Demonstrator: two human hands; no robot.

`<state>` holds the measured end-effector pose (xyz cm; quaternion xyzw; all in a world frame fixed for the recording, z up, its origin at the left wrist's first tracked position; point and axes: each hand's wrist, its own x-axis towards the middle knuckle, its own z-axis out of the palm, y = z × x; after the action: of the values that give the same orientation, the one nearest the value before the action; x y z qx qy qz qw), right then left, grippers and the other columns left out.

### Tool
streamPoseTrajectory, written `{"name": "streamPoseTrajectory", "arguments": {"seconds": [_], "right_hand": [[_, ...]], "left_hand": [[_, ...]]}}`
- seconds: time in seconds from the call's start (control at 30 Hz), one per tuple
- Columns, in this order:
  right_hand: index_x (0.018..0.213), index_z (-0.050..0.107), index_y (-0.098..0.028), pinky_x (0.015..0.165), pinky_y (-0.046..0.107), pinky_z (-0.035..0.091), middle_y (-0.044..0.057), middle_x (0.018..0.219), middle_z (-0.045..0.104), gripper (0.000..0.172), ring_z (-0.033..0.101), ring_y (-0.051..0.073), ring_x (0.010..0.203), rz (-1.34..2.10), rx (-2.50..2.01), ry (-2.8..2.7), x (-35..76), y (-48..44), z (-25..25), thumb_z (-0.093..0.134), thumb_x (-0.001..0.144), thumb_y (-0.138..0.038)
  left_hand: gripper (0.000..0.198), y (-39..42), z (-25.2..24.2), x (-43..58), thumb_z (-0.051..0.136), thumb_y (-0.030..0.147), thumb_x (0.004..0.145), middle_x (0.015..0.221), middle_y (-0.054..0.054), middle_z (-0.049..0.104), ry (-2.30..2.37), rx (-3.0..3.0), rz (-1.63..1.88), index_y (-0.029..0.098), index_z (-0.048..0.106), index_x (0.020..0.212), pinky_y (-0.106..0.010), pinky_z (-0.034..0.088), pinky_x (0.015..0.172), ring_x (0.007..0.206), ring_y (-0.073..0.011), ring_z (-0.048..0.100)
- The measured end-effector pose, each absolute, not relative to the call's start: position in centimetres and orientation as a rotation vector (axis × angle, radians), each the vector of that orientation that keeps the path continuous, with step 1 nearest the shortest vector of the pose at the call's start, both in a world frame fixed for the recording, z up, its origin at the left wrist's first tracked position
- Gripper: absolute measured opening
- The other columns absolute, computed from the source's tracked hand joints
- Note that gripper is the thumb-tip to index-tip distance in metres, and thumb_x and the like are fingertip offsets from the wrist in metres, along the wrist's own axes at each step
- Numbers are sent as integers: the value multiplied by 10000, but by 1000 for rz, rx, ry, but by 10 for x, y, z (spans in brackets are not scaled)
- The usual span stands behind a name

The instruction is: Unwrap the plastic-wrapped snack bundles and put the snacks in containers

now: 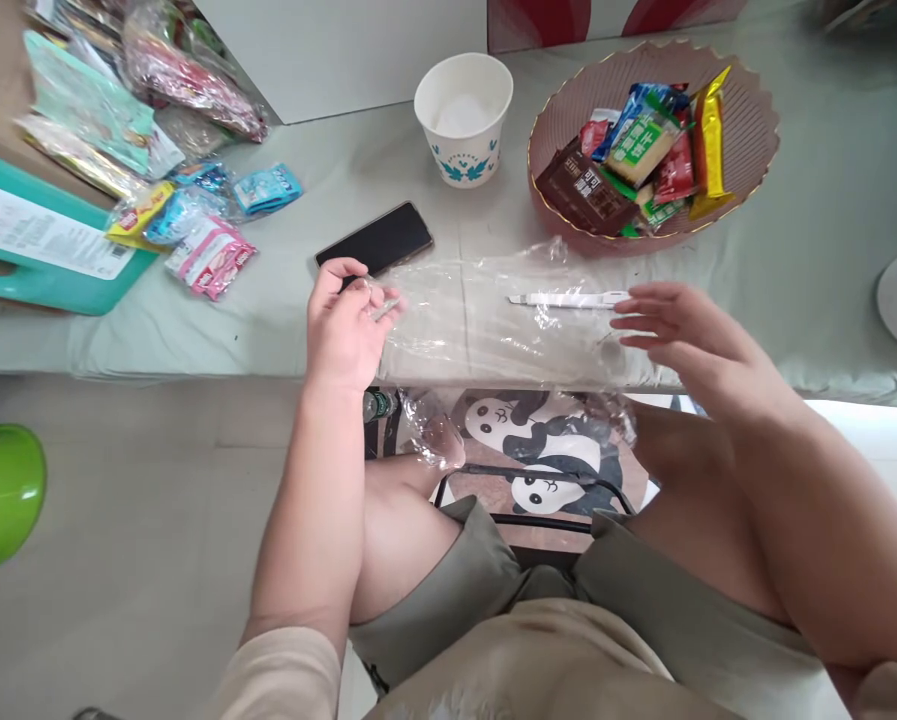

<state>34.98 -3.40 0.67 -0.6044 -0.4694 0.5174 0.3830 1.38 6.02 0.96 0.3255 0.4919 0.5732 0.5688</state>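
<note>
My left hand is closed with its fingertips pinched at the left end of a clear plastic bag. A small, thin greyish piece pokes out between those fingers; I cannot make out what it is. The bag stretches rightward over the edge of the cloth-covered surface. My right hand is open, its fingers stretched out toward the left. Just by its fingertips lies a white utility knife, blade end pointing left. Whether the fingers touch the knife or the bag is hard to tell.
A black phone lies behind my left hand. Farther back stand a white paper cup and a pink bowl of wrapped snacks. Snack packets and a teal box are at left; a green stool is below.
</note>
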Motion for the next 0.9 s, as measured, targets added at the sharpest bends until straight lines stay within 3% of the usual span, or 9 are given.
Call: {"name": "streamPoseTrajectory", "arguments": {"seconds": [0.1,0.27,0.4,0.53,0.63,0.77,0.83,0.9], "right_hand": [[1408,437,-320,1105,485,539,91,1313,656,671,662,261,1248,1348,-1386,-1168,333,-26,-5,736,821,-448],[1508,279,-264,995,519,595,193,1427,547,906,643,316,1252,1389,-1380,-1332,291,-14,-23,764,794,-541],[1435,403,-200,941,540,589,217,1402,563,728,594,361,1289,1158,-1525,-1517,279,-8,-24,694,830,-480],[1372,480,-197,989,566,552,182,1301,655,592,683,288,1030,1139,-1595,-1565,274,-4,-22,671,840,-372],[1422,452,-181,995,552,555,201,1409,623,631,685,255,993,1380,-1514,-1438,260,0,-20,630,880,-452],[1523,381,-181,1051,495,544,207,1591,501,855,626,283,1244,1760,-1270,-1259,232,9,-15,702,843,-587],[1514,409,-188,1027,431,553,187,1556,549,889,627,260,1248,1941,-1119,-1183,221,13,-15,770,807,-590],[1431,503,-182,945,363,572,143,1365,691,832,676,213,1118,2169,-883,-1114,213,14,-18,831,773,-572]], "left_hand": [[205,53,15,16,655,108,752,582,63,444,1019,671,1294,256,525,810,-314,632,705,733,-177,715],[159,52,10,18,591,173,807,568,76,293,940,568,1340,241,452,769,-346,622,753,617,-148,667],[85,58,1,7,544,222,791,538,73,303,886,526,1379,254,470,767,-450,600,934,636,-165,668],[73,58,-1,-6,567,288,783,456,71,352,901,472,1445,283,495,770,-523,564,1020,705,-208,698],[162,50,0,-5,485,373,889,441,66,395,970,442,1525,284,488,753,-512,582,1013,638,-198,711],[241,32,2,7,494,444,928,404,91,309,999,453,1550,284,486,748,-583,587,1011,499,-201,683],[280,23,2,13,499,484,933,386,96,216,983,482,1497,285,474,737,-610,589,999,441,-214,660],[327,17,0,14,511,555,924,379,100,168,960,526,1416,289,475,738,-589,622,925,373,-213,613]]}}
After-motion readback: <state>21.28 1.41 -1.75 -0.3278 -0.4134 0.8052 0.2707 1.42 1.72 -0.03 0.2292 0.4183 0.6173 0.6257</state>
